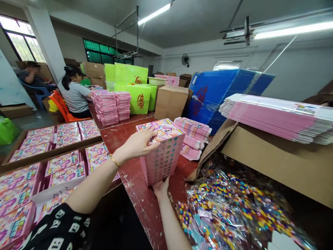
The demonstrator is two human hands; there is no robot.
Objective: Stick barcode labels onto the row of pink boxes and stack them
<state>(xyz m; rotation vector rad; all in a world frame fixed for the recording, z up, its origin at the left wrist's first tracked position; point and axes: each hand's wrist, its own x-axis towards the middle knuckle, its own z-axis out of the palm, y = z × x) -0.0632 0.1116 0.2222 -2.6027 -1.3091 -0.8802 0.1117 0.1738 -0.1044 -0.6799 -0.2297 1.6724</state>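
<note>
A tall stack of pink printed boxes stands at the near edge of the red table, held between my two hands. My left hand reaches across its top, fingers over the uppermost box and thumb along the side. Low down, my right hand supports the bottom edge, its fingertips hidden beneath the stack. Just behind lie bundles of flat pink cartons. To the left, large cardboard cartons hold rows of similar pink boxes.
Clear bags of colourful small pieces fill the right side. Folded pink cartons lie on a brown cardboard box. Further back are box stacks, green bins and a blue bin. A person sits at the table's far left.
</note>
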